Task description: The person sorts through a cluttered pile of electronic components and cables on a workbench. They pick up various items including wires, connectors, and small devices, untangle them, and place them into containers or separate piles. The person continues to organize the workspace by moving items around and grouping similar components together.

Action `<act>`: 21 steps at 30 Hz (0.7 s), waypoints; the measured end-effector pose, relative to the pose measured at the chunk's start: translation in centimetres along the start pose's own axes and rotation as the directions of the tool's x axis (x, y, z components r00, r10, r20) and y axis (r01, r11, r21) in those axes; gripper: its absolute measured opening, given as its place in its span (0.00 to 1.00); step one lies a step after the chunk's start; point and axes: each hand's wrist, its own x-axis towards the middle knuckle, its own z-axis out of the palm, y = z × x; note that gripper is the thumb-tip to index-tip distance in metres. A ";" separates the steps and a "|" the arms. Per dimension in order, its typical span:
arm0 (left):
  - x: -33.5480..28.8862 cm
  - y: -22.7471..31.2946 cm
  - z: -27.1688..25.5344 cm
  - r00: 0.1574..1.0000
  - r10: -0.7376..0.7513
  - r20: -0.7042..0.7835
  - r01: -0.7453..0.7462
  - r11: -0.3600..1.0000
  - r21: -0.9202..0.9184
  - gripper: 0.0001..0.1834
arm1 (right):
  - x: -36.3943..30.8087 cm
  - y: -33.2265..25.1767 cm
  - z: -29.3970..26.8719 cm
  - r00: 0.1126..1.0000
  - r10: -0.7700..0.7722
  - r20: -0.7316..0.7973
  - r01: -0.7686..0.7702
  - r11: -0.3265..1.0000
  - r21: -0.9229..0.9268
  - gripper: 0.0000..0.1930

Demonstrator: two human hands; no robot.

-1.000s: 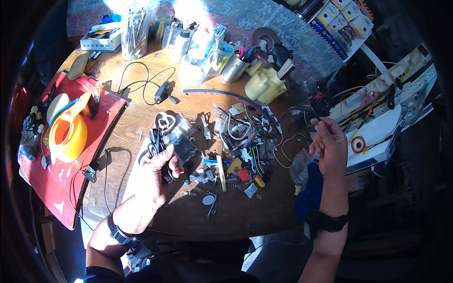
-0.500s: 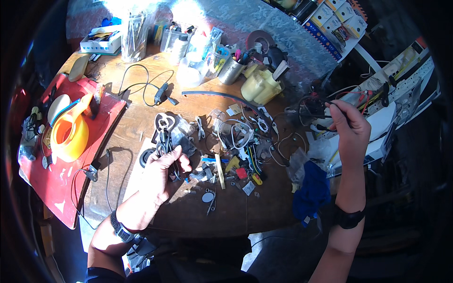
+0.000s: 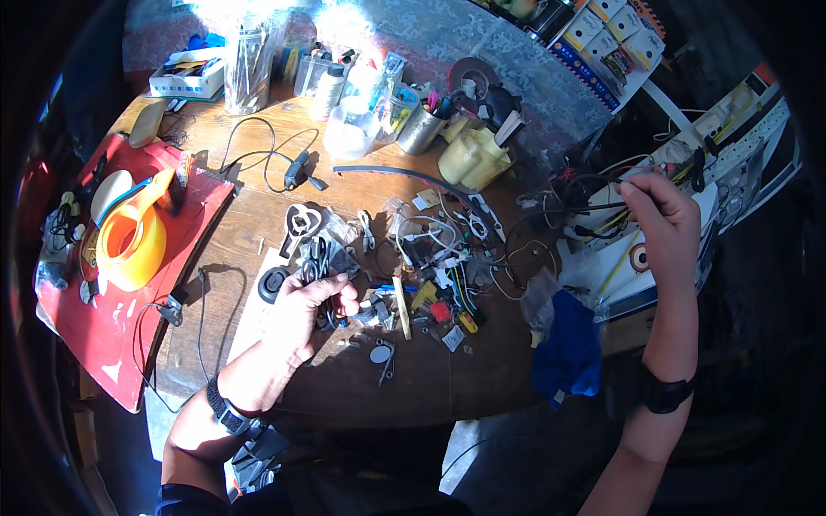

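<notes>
My left hand [image 3: 308, 311] is closed around a folded bundle of black cable [image 3: 317, 256], above the table's left middle. Up at the right, my right hand [image 3: 661, 217] pinches a thin dark cable [image 3: 604, 205] that stretches leftward from the fingertips. Whether this cable belongs to the bundle cannot be made out. Next to my left hand lie a round black disc [image 3: 274, 284] and a pale looped piece [image 3: 303, 222]. Between the hands spreads a heap of small parts, with white cables [image 3: 434, 236], a red piece [image 3: 440, 311] and a wooden stick [image 3: 402, 308].
Containers line the back, among them a metal cup [image 3: 422, 131] and a cream holder [image 3: 475, 159]. A yellow tape-like ring [image 3: 131, 249] lies on a red board [image 3: 103, 344] at left. Blue cloth [image 3: 568, 348] hangs at the right edge. A black cable with plug [image 3: 295, 172] lies behind.
My right hand has moved right and slightly down, drawing the dark cable along. My left hand stays nearly in place with the bundle.
</notes>
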 end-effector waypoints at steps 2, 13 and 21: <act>-0.1 -0.1 -0.1 0.999 0.018 0.032 -0.018 1.000 0.017 0.03 | 0.1 -0.4 -0.6 0.999 0.044 0.031 -0.044 0.999 -0.012 0.06; 0.0 -0.4 0.1 0.998 0.025 0.064 -0.030 0.996 0.078 0.04 | 0.4 -2.6 -3.4 0.995 -0.093 -0.020 0.092 0.995 -0.049 0.06; -0.4 0.1 0.3 0.962 -0.026 0.273 0.025 1.000 0.006 0.12 | -1.3 -2.8 -0.3 0.994 -0.034 -0.107 0.077 0.899 0.431 0.09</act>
